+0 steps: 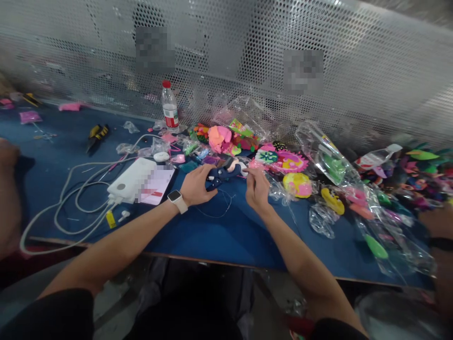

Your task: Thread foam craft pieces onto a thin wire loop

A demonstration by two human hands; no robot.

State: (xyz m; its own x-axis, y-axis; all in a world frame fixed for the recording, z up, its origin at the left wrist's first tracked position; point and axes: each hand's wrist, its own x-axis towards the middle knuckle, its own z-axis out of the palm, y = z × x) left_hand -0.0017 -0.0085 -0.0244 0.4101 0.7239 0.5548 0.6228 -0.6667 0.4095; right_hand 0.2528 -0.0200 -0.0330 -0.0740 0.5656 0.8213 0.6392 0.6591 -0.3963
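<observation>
My left hand (196, 185), with a watch (177, 200) on its wrist, is closed around a dark navy-blue figure (223, 174) that looks moulded from clay. The figure has a pale beige part (232, 164) on its upper side. Just to its right, my right hand (257, 186) is pinched, fingertips close to the figure's right end and a small white piece. What those fingertips hold, if anything, is too small to make out. A thin clear thread (226, 210) curls on the blue table (208, 236) below the figure.
Left of my hands lie a white power bank (131, 180) with cables, a phone (159, 184) and black-yellow pliers (97, 137). A bottle (170, 107) stands behind. Colourful clay pieces (297, 184) and clear bags (322, 219) spread rightward. Other people's arms (439, 226) show at both sides.
</observation>
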